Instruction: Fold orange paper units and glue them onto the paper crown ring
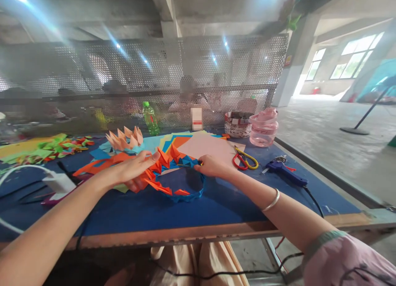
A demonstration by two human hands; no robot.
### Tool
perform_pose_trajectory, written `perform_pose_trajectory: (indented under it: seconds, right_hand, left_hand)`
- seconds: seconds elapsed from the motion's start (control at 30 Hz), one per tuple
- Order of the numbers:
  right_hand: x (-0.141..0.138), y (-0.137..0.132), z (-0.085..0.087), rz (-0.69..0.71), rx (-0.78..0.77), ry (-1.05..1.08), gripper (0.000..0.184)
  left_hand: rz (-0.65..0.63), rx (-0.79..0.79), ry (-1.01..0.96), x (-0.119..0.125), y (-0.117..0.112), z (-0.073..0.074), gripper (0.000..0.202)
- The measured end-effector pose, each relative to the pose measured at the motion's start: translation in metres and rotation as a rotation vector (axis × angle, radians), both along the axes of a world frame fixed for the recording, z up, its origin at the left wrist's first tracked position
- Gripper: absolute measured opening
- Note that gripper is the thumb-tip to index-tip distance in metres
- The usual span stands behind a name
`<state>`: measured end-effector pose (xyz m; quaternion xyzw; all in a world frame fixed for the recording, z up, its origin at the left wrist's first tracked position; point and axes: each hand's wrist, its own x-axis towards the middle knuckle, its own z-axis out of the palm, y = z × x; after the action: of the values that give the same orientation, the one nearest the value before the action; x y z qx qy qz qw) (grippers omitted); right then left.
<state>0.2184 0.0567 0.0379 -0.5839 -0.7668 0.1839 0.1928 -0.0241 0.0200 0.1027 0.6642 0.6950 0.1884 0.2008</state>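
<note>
A ring of folded paper (185, 198) in blue and orange lies on the blue table top (198, 214), with pointed orange folds along it. My left hand (134, 170) grips the ring's orange left side, where a long orange strip (102, 164) trails off to the left. My right hand (210, 165) pinches the ring's upper right edge between its fingertips. Behind the ring stands a peach folded paper crown (123, 138) on a stack of coloured paper sheets (201, 146). A metal bangle (271, 200) circles my right wrist.
To the right lie scissors with red and yellow handles (244, 159) and a blue hot glue gun (286, 174) with a black cord. Farther back stand a green bottle (150, 118), a paper-strip bowl (238, 124) and a pink plastic container (263, 127). Folded paper scraps (52, 150) lie at left.
</note>
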Motion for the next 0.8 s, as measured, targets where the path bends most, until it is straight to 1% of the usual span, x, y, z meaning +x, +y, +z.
perform_pose_trajectory:
  seconds: [0.07,0.13,0.2,0.27,0.37,0.5,0.6,0.8]
  right_hand:
    - [0.001,0.002,-0.001,-0.001,0.018,0.024,0.023]
    - [0.003,0.003,-0.001,-0.017,0.04,0.061,0.022]
    - [0.008,0.005,0.001,-0.046,0.056,0.105,0.025]
    - [0.013,0.008,0.004,-0.089,0.063,0.148,0.028]
    - [0.023,0.013,0.005,-0.16,0.053,0.201,0.03]
    - [0.032,0.018,0.002,-0.231,0.009,0.254,0.023]
    - [0.037,0.021,-0.002,-0.274,-0.014,0.293,0.033]
    - [0.048,0.028,-0.007,-0.332,-0.034,0.358,0.033]
  left_hand:
    - [0.021,-0.006,-0.033,0.01,-0.002,0.005,0.094]
    - [-0.01,0.037,-0.04,0.015,0.0,0.011,0.091]
    - [-0.072,0.07,-0.077,0.015,0.004,0.017,0.085]
    - [-0.13,0.071,-0.141,0.014,0.01,0.021,0.079]
    - [-0.153,0.067,-0.214,0.014,0.021,0.022,0.075]
    - [-0.14,0.055,-0.3,0.019,0.04,0.016,0.074]
    - [-0.108,0.054,-0.363,0.026,0.053,0.008,0.071]
    - [-0.051,0.085,-0.389,0.034,0.067,-0.004,0.054]
